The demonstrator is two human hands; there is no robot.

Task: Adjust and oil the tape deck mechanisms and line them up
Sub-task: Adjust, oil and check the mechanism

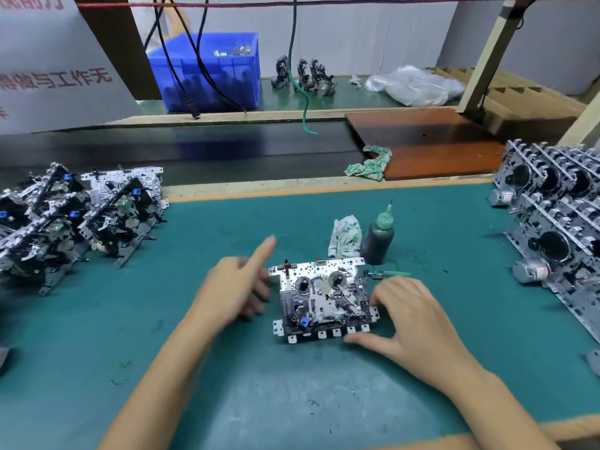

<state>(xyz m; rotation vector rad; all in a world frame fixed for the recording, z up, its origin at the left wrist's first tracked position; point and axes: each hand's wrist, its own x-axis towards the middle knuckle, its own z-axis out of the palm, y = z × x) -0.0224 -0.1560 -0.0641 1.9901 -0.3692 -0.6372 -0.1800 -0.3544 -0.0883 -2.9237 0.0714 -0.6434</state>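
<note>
We find the right hand (412, 319) set against the right side of the tape deck mechanism (323, 300), its fingers (383, 293) curled at that edge and the thumb stretched along the front row of key tabs, so the unit is steadied rather than lifted. The left hand (233, 290) is just left of the unit and blurred; its forefinger points up and away, the other fingers loosely curled, holding nothing, and we cannot tell whether they touch the plate. The mechanism lies flat on the green tabletop (227, 384), centre front, works upward. Its long axis runs left to right; the key tabs face the person and the bare plate edge faces the oil bottle (378, 237), which stands upright just behind the right rear corner beside a crumpled rag (344, 237). A small green-handled tool (391, 273) lies near the right fingers. We judge the step to be adjusting or checking this one unit, oiling not yet evident. The next move likely calls for a free hand to take the bottle or tool. A group of mechanisms (74, 219) lies to the left and racked mechanisms (552, 216) stand to the right; which are finished we cannot tell.
</note>
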